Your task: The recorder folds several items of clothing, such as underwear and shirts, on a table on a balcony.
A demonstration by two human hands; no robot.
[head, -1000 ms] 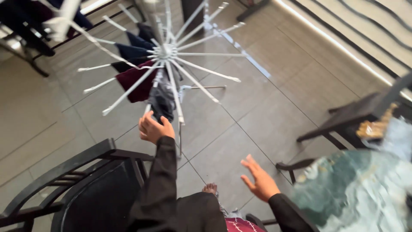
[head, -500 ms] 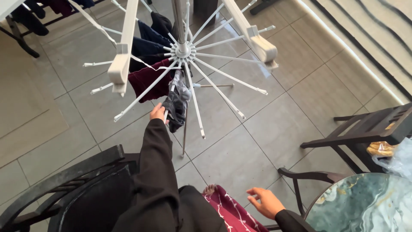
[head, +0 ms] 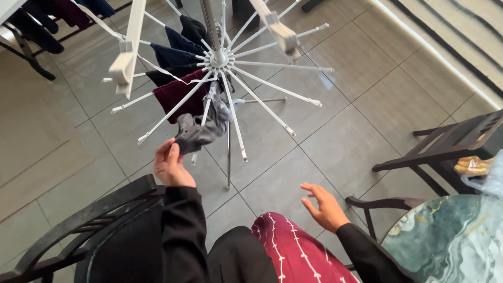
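Note:
A white radial drying rack stands on the tiled floor, its thin arms spreading from a hub. A grey garment hangs from one arm. My left hand pinches the garment's lower end and pulls it toward me. Dark blue and maroon clothes hang on the arms behind it. My right hand hovers lower right over the floor, fingers spread, holding nothing. Both sleeves are black. A maroon patterned cloth lies across my lap.
A black chair stands at lower left, another black chair at right. A round green marbled table fills the lower right corner, with a plastic bag beside it. More clothes hang on a rack at top left.
My left hand has come back toward me, drawing the grey garment's end down and left. My right hand rose a little and spread its fingers. The view shifted slightly.

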